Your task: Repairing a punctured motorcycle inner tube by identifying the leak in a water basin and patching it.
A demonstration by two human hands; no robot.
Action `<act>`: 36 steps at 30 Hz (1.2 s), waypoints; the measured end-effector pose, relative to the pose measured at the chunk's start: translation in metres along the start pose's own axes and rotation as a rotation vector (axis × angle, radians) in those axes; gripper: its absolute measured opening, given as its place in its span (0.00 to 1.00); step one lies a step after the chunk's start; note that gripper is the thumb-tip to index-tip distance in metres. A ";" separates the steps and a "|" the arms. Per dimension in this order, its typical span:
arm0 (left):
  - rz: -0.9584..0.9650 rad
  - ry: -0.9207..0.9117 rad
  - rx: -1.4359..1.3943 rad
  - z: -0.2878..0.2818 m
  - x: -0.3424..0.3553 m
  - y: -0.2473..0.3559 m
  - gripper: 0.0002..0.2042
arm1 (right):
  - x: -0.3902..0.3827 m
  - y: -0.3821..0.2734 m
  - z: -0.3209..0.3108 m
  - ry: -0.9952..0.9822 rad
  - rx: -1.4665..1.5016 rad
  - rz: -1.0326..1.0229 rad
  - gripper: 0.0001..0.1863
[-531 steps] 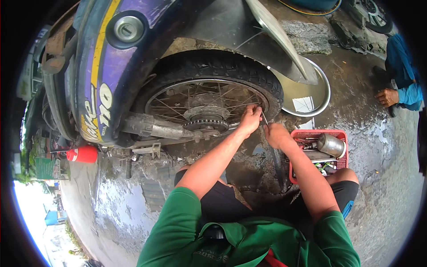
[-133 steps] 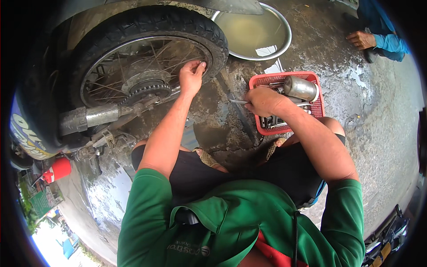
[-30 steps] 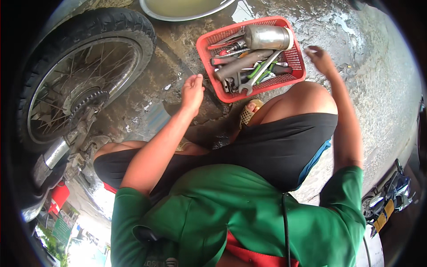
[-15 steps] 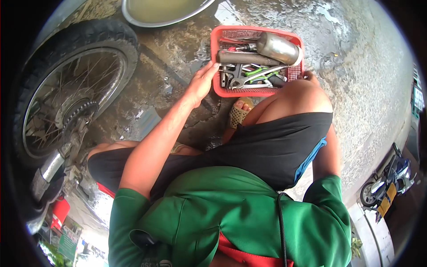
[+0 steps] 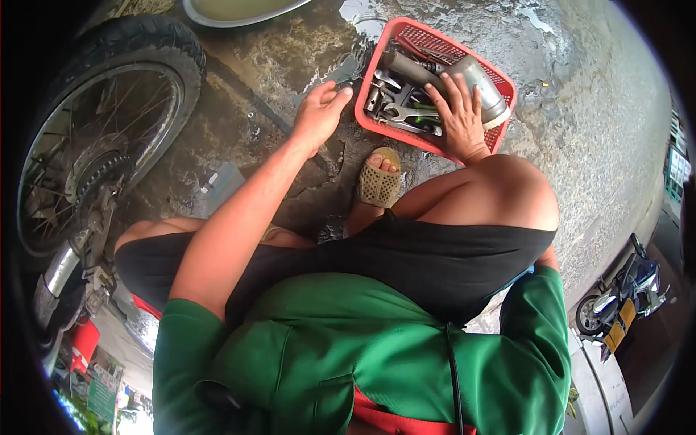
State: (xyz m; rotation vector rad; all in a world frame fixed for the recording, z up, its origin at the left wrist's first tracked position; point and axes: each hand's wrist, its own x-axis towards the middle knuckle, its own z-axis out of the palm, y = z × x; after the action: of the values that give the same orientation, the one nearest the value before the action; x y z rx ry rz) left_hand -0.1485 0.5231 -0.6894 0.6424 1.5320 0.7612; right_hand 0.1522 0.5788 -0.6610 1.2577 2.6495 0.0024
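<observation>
A red plastic basket (image 5: 377,51) sits on the ground ahead of me, turned at an angle. My right hand (image 5: 461,119) reaches over its near side with fingers spread, lying on the tools and against a silvery metal cylinder (image 5: 487,88). Under and beside the fingers are an open-ended wrench (image 5: 397,112), a grey tube (image 5: 413,69), and several smaller metal tools partly hidden by the hand. Left of the basket and apart from it, my left hand (image 5: 319,116) hovers with loosely bent fingers and the thumb out; nothing shows in it.
A spoked wheel with a knobby tyre (image 5: 174,54) stands close on the left. At the top is part of a metal basin (image 5: 250,18) holding cloudy liquid. My sandalled foot (image 5: 380,181) is just below the basket on the wet, rough floor. A motorbike (image 5: 627,290) is parked far right.
My left hand has come off the basket's left rim. The basket has turned clockwise and shifted right. My right hand has moved from its right side onto the tools inside.
</observation>
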 end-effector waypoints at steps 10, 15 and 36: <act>0.222 -0.221 0.483 0.012 0.011 0.000 0.23 | 0.012 -0.004 0.008 0.143 0.159 0.038 0.43; 0.355 -0.136 0.560 0.044 0.014 0.012 0.24 | 0.021 0.018 0.007 0.171 0.098 0.197 0.39; -0.178 -0.266 0.344 -0.072 -0.044 0.045 0.27 | -0.008 0.159 -0.006 0.122 0.464 0.600 0.51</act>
State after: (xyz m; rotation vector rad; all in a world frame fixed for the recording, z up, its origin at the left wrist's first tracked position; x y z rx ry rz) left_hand -0.2170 0.5105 -0.6244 0.8127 1.4597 0.2644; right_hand 0.2781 0.6747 -0.6390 2.2185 2.3251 -0.4771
